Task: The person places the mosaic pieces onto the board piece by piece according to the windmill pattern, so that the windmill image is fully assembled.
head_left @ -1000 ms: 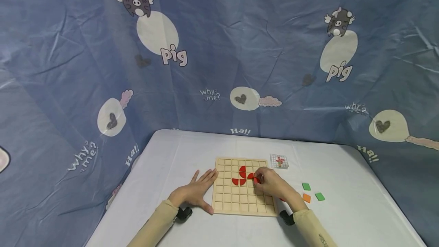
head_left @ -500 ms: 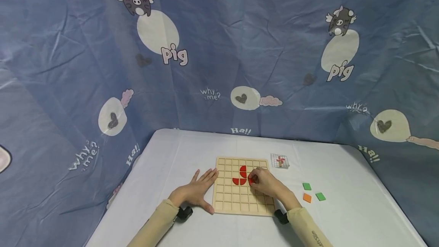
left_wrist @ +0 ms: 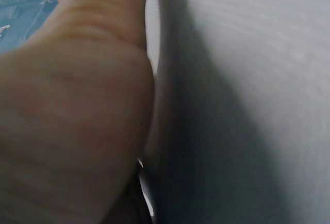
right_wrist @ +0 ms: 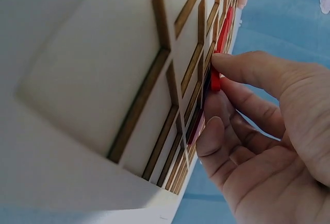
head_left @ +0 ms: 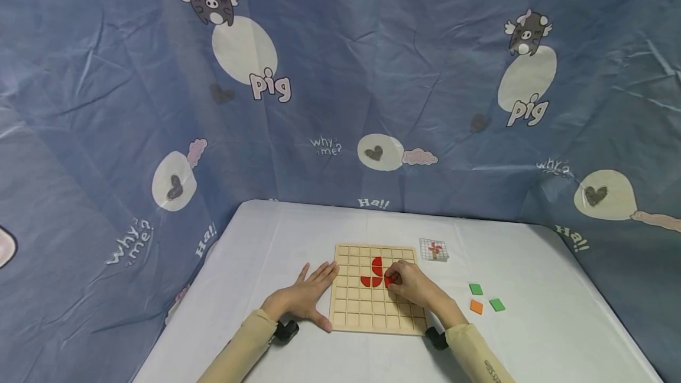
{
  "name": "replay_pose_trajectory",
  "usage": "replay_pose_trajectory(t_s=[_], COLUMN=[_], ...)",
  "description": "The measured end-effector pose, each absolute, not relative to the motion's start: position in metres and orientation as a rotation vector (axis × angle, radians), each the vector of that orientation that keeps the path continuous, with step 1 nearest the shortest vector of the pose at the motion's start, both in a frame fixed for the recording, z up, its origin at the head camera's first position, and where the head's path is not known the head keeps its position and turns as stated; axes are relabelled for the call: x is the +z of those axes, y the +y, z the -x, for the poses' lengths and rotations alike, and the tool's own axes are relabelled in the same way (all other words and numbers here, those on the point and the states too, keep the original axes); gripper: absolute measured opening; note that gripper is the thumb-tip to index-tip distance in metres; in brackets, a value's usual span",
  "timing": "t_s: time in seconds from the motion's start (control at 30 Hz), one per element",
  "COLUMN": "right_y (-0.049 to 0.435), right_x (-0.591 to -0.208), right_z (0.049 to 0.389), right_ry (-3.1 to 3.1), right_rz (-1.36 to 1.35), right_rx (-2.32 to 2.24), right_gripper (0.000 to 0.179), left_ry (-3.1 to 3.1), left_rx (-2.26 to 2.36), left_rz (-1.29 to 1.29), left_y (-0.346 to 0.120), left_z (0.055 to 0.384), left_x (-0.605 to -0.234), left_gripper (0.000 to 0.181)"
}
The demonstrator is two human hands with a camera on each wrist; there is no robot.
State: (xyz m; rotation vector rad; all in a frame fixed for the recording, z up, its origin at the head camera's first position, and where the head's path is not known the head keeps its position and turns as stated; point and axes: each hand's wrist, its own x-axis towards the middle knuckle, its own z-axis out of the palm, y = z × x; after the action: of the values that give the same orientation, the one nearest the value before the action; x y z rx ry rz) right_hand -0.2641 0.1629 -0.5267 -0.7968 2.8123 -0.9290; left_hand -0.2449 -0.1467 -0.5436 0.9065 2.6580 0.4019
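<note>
A wooden grid board point(head_left: 357, 319) lies on the white table, with several red quarter-circle tiles point(head_left: 376, 262) set in its squares near the middle. My right hand point(head_left: 412, 285) is over the board just right of those tiles. Thumb and fingertips pinch a red tile point(right_wrist: 215, 79), held down close at the grid in the right wrist view. Another red tile point(right_wrist: 196, 125) shows beside the lower fingers. My left hand point(head_left: 302, 300) rests flat with fingers spread, its fingertips and thumb at the board's left edge. In the left wrist view mostly its wrist shows.
A small card point(head_left: 434, 249) printed with a grid and a red pattern lies beyond the board's right corner. Two green square tiles point(head_left: 476, 289) and an orange tile point(head_left: 476, 307) lie on the table to the right. A blue patterned cloth point(head_left: 319, 105) hangs behind the table.
My right hand has shifted a little left over the board, covering the square where a red tile showed, then stayed almost still there. My left hand has kept its place.
</note>
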Motion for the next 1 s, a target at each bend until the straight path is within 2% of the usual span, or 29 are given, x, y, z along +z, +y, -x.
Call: replay_pose_trajectory(t_s=[1.0], right_y=[0.1647], right_x=[-0.5321], right_z=[0.263], right_ry=[2.8], right_rz=[0.736], right_rx=[-0.972], right_gripper=[0.015], left_ry=[2.668], left_rx=[0.392], left_rz=[-0.908], left_y=[-0.1458], left_z=[0.2458], left_x=[-0.5452], left_gripper=[0.136])
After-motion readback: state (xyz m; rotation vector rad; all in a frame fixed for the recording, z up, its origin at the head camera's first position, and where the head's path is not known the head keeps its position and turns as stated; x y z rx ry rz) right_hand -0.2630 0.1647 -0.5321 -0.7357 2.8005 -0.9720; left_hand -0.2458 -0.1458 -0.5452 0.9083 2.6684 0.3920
